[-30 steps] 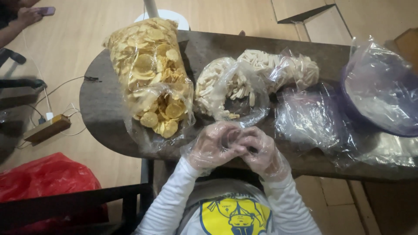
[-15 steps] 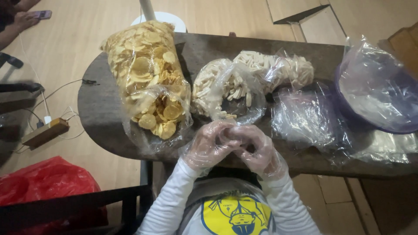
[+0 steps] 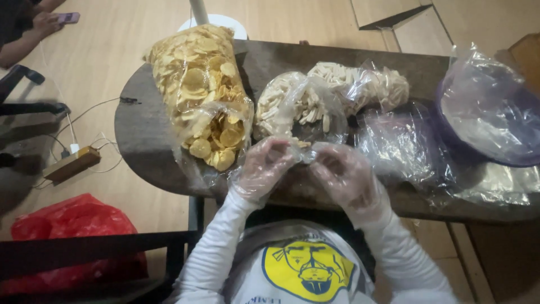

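Observation:
Both my hands wear thin clear plastic gloves and meet at the near edge of a dark wooden table [image 3: 140,135]. My left hand [image 3: 263,169] and my right hand [image 3: 344,174] pinch the open mouth of a clear plastic bag of pale stick-shaped snacks [image 3: 292,104] between them. A few pale pieces show between my fingertips. Left of my hands lies a big clear bag of round yellow chips [image 3: 202,93], its mouth toward me. A second bag of pale sticks [image 3: 365,84] lies behind.
Crumpled clear bags [image 3: 402,141] and a purple basin lined with plastic [image 3: 489,121] sit at the right. On the floor at left are a power strip with cables [image 3: 70,164] and a red plastic bag [image 3: 67,225]. Another person's hand holds a phone [image 3: 48,19] at the top left.
My hands stay together at the table's edge, fingers shifting slightly on the bag's mouth. The bags have not moved.

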